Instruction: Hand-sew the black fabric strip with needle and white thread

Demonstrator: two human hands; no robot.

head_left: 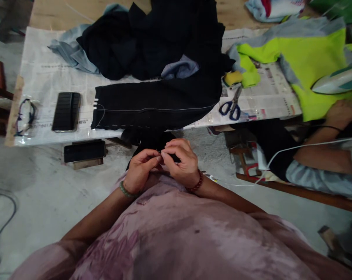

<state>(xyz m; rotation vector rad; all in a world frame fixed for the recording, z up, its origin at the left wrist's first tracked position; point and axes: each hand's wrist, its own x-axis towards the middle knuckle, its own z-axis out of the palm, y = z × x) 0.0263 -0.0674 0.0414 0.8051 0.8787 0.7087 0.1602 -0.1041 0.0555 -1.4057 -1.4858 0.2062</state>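
Note:
My left hand [142, 169] and my right hand [182, 161] meet close to my body, in front of the table edge. Thumb and forefinger are pinched on each, fingertips almost touching. Whatever lies between them is too small to make out. Just beyond them, a black garment [152, 105] lies on the newspaper-covered table, its sleeve or leg stretched to the left. White stitches run along its near edge, and a pale thread [101, 114] curls over the striped end. Blue-handled scissors [232, 108] rest right of the garment, by a yellow thread spool [233, 78].
A phone in a dark case [66, 112] and glasses [26, 116] lie on the table's left; another phone [85, 151] sits lower on a small ledge. At right, another person's hand [341, 112] is by an iron [339, 81] on a yellow-grey garment [307, 50]. A white cord [310, 144] crosses there.

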